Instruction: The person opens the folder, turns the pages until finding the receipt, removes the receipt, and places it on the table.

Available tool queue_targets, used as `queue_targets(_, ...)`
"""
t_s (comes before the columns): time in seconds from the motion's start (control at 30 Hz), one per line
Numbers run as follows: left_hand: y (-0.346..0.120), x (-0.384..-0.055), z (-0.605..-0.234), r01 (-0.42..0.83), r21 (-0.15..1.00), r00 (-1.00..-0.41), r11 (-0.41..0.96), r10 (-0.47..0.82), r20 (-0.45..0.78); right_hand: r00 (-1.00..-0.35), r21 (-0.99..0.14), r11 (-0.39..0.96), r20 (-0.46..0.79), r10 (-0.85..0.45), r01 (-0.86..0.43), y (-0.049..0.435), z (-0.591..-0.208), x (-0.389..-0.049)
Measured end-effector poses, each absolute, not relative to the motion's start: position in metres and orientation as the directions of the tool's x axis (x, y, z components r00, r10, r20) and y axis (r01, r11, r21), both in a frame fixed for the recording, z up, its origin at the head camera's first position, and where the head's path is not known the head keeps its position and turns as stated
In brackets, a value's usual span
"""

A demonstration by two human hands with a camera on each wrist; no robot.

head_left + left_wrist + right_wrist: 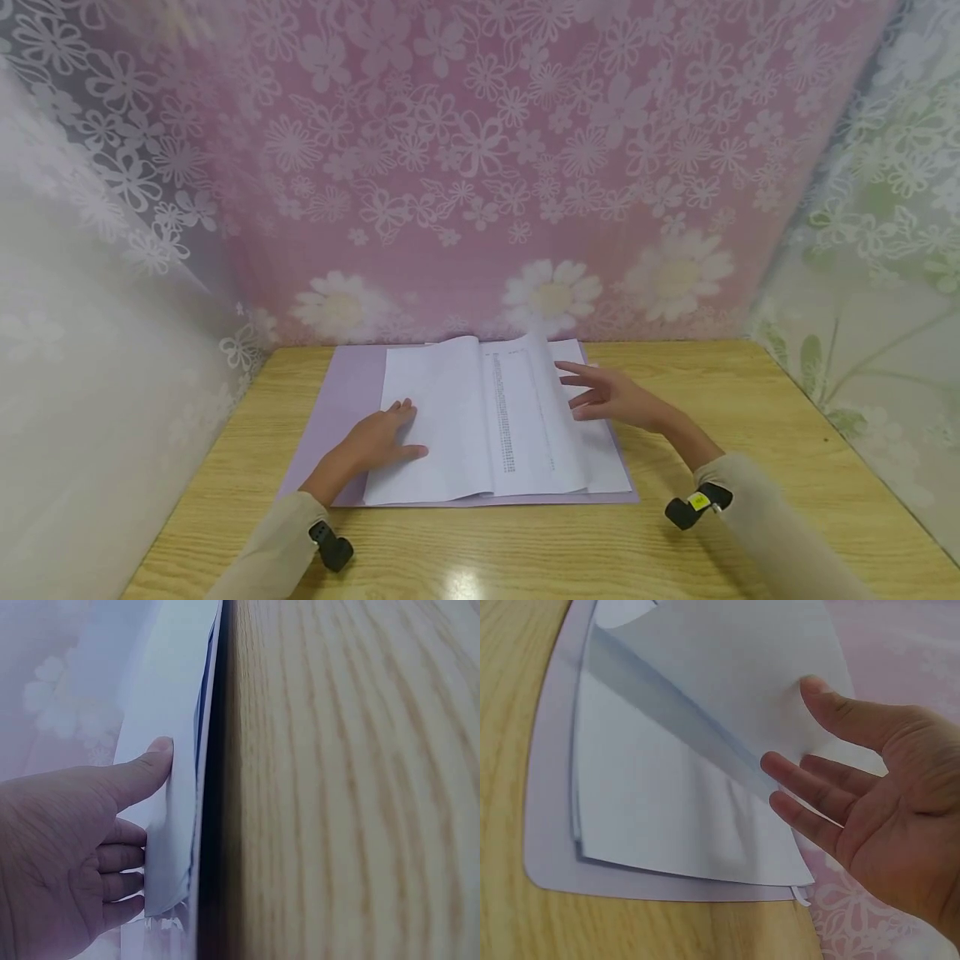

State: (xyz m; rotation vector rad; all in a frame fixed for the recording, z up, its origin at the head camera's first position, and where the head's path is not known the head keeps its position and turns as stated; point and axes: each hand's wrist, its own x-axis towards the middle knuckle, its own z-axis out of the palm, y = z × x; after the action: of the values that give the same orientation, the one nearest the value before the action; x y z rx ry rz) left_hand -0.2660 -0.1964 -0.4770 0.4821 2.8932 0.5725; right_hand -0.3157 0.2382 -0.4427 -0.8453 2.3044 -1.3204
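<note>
An open stack of white sheets lies in a pale purple folder. My left hand rests on the left-hand pages, thumb spread toward the middle. In the left wrist view its fingers lie along the white paper. On the right, a printed sheet stands curved up from the stack. My right hand is at that sheet's right edge, fingers spread and fairly straight. The right wrist view has the thumb tip against the lifted sheet, with fingertips at its lower edge.
The folder lies on a wood-grain table near its back edge. Behind rises a pink flowered backdrop, with pale patterned sheets at both sides. Small black wrist cameras sit at both sleeves.
</note>
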Motion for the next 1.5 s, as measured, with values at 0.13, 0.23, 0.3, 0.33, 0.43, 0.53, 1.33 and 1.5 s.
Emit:
queue_targets(0.13,-0.197,-0.267,-0.477,0.295,0.389,-0.932,0.873,0.352,-0.081,-0.734,-0.857,0.374,0.008,-0.679,-0.355,0.233,-0.447,-0.313)
queue_targets(0.23,-0.197,-0.268,-0.477,0.298,0.387,-0.931,0.872,0.355,-0.082,-0.731,-0.838,0.389,0.017,-0.682,-0.383,0.228,-0.449,-0.311)
queue_targets(0.3,-0.196,-0.268,-0.477,0.293,0.389,-0.932,0.873,0.351,-0.086,-0.731,-0.832,0.401,0.008,-0.683,-0.384,0.226,-0.451,-0.309)
queue_targets(0.33,-0.196,-0.268,-0.476,0.291,0.39,-0.933,0.874,0.35,-0.088,-0.732,-0.827,0.413,-0.003,-0.681,-0.382,0.225,-0.452,-0.308)
queue_targets(0.43,-0.195,-0.268,-0.476,0.282,0.386,-0.934,0.878,0.343,-0.098,-0.739,-0.813,0.449,-0.035,-0.672,-0.37,0.221,-0.453,-0.306)
queue_targets(0.53,-0.195,-0.267,-0.475,0.278,0.382,-0.935,0.882,0.339,-0.102,-0.744,-0.789,0.48,-0.045,-0.667,-0.383,0.217,-0.453,-0.303)
queue_targets(1.33,-0.194,-0.264,-0.475,0.28,0.43,-0.934,0.858,0.347,-0.083,-0.693,-0.594,0.571,-0.032,-0.72,-0.566,0.188,-0.451,-0.296)
queue_targets(1.5,-0.194,-0.265,-0.477,0.268,0.438,-0.938,0.858,0.337,-0.087,-0.677,-0.53,0.581,-0.019,-0.736,-0.618,0.181,-0.447,-0.292)
